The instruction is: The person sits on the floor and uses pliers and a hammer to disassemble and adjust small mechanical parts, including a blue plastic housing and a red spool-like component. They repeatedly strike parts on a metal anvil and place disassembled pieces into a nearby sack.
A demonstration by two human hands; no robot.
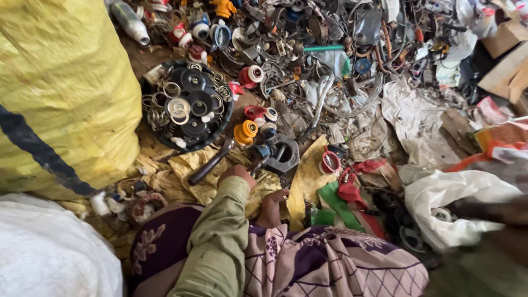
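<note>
One hand (237, 174), its arm in an olive-green sleeve (217, 242), reaches forward from the lap and rests knuckles-up on crumpled yellow sacking (192, 170). Which hand it is cannot be told, nor whether its fingers are curled or spread, since they are hidden under the knuckles. Just beyond it lie a dark metal wrench-like bar (212, 162), running diagonally toward the upper right, and a grey hexagonal metal nut (282, 154); an orange plastic cap (245, 132) sits just behind the bar. No other hand of the person shows. A bare foot (271, 209) lies just right of the wrist.

To the left, a bulging yellow woven sack (66, 93) hems the space in; a round black tray of metal rings and springs (187, 107) sits close ahead. Tangled scrap metal and wire (330, 55) fills the ground beyond, and a white plastic bag (456, 203) crowds the right.
</note>
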